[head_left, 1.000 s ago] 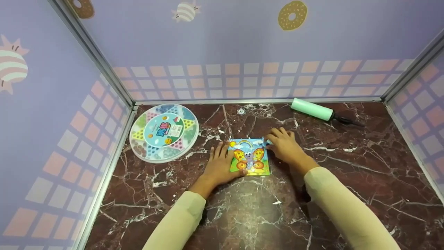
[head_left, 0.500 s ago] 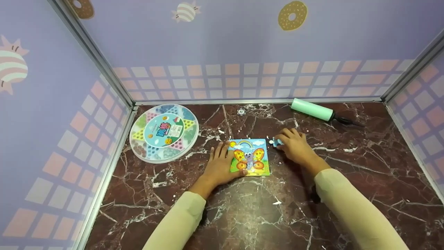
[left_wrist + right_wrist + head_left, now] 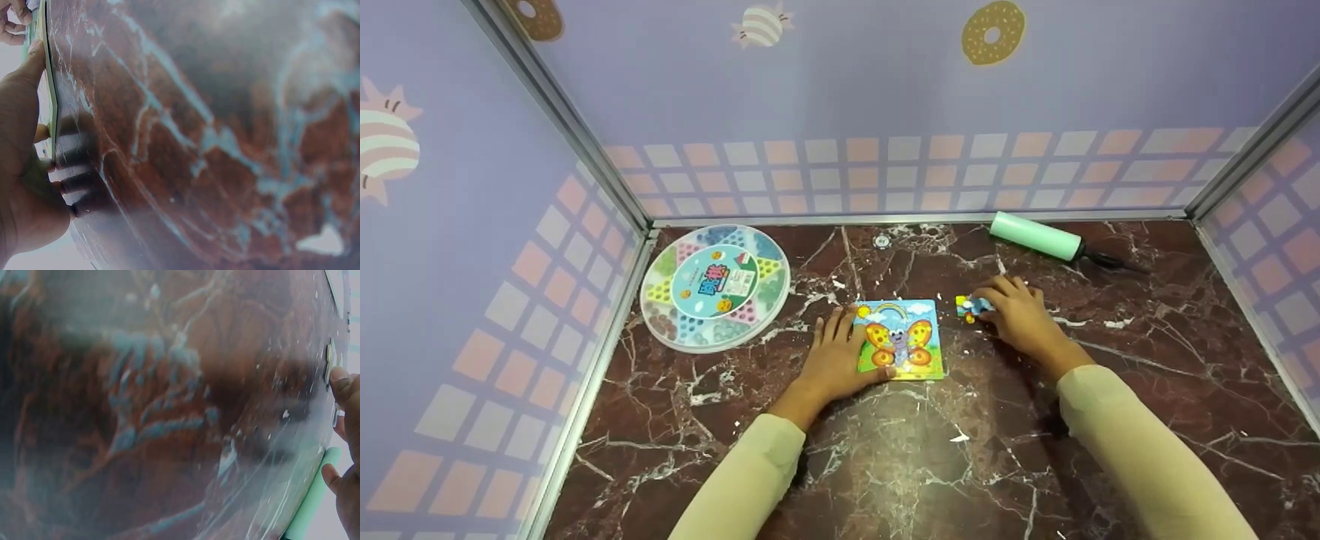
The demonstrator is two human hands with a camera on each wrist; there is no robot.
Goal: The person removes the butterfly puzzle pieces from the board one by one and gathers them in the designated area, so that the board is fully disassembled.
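A square butterfly jigsaw puzzle (image 3: 911, 334) lies flat on the dark marble-patterned surface in the head view. My left hand (image 3: 832, 364) rests along its left side, fingers spread toward the upper left corner and thumb over the lower edge. In the left wrist view the thumb (image 3: 35, 59) lies along the board's edge. Just right of the puzzle, my right hand (image 3: 1020, 319) pinches a few puzzle pieces (image 3: 962, 306), blue, yellow and orange, low over the surface. Its fingers partly hide them. In the right wrist view, a fingertip touches the edge of a piece (image 3: 329, 360).
A round Chinese checkers set (image 3: 712, 289) lies at the left. A mint-green hand pump (image 3: 1035, 236) with a black nozzle lies at the back right. A small white disc (image 3: 881, 241) sits near the back wall. Patterned panels enclose the back and both sides.
My right hand has moved right, away from the puzzle's upper right corner, taking the blue piece along; yellow and orange pieces now show beside it. The left hand and puzzle have stayed in place.
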